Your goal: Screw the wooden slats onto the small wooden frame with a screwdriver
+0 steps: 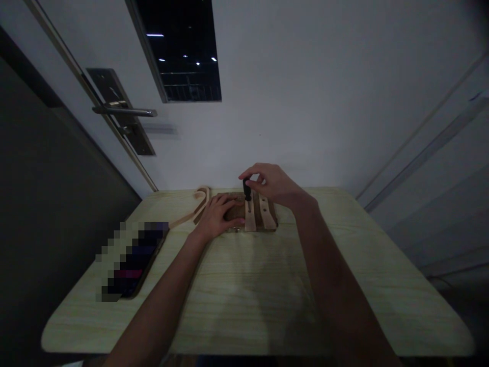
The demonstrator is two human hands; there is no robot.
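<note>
A small wooden assembly (263,214) of light slats on a darker block lies at the far middle of the table (244,300). My left hand (218,213) lies flat on its left part, fingers spread over the wood, pressing it down. My right hand (272,184) pinches the black handle of a screwdriver (247,192), which stands upright with its tip on a light slat. Holes show in the slat to the right of the screwdriver.
A curved light wooden piece (197,206) lies left of the assembly. A phone-like dark slab (133,260) rests near the table's left edge. A white door with a metal lever handle (124,110) and a dark glass pane (179,48) stands behind the table.
</note>
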